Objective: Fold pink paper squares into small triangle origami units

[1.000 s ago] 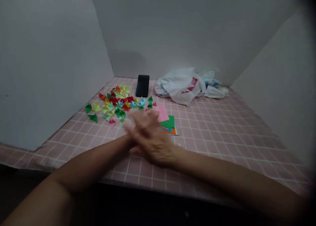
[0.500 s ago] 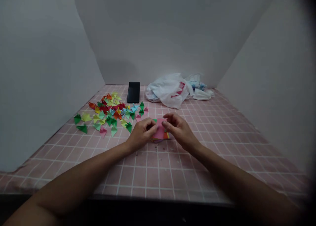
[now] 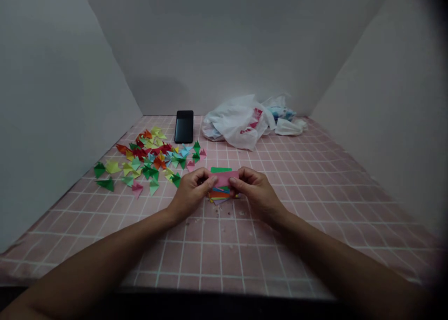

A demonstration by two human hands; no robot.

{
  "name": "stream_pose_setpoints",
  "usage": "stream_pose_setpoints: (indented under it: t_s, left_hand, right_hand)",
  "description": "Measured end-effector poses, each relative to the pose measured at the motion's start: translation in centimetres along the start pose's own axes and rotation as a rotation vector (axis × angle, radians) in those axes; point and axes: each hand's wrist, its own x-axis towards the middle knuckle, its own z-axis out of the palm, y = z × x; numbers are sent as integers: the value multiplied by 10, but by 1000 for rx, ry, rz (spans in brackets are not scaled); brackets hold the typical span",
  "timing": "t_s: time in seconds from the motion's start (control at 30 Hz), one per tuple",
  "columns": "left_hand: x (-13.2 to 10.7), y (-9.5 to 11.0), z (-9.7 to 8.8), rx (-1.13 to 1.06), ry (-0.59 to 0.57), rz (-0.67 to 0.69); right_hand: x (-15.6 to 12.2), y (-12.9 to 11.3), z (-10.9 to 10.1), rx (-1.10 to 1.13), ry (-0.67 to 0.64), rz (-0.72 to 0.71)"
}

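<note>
A strip-shaped piece of pink paper [image 3: 223, 179], wider than it is tall, is held level between my two hands. My left hand [image 3: 192, 189] pinches its left end between thumb and fingers. At the right end, my right hand [image 3: 257, 191] grips it the same way, thumb on the near face. Just beneath lies a stack of coloured paper sheets [image 3: 220, 196], with green, blue, orange, yellow and purple edges showing. The pink paper and my fingers hide part of that stack.
Several small folded paper pieces [image 3: 150, 171] in many colours lie spread at the left. Behind them is a black phone [image 3: 184, 127]. A crumpled white plastic bag [image 3: 238, 121] sits at the back, beside a smaller bundle [image 3: 289, 124]. A pink checked cloth [image 3: 315, 194] covers the table; pale walls enclose it.
The pink paper has gone from an upright shape to a wide, low strip. My right hand has closed on its right end, and the view has shifted slightly.
</note>
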Motion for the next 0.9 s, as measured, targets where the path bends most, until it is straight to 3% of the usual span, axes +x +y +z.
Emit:
stream_pose_setpoints:
  t_s: [0.13, 0.33, 0.63, 0.9]
  left_hand:
    - [1, 3, 0, -34, 9, -2]
    - [-1, -1, 4, -102, -105, -112]
    - [-1, 8, 4, -117, -104, -218]
    - [-1, 3, -1, 50, -67, -99]
  right_hand:
    - [-1, 0, 2, -48, -44, 1]
    - [-6, 4, 5, -44, -39, -12]
    - [-9, 1, 6, 32, -95, 65]
    - [-4, 4, 3, 13, -68, 12]
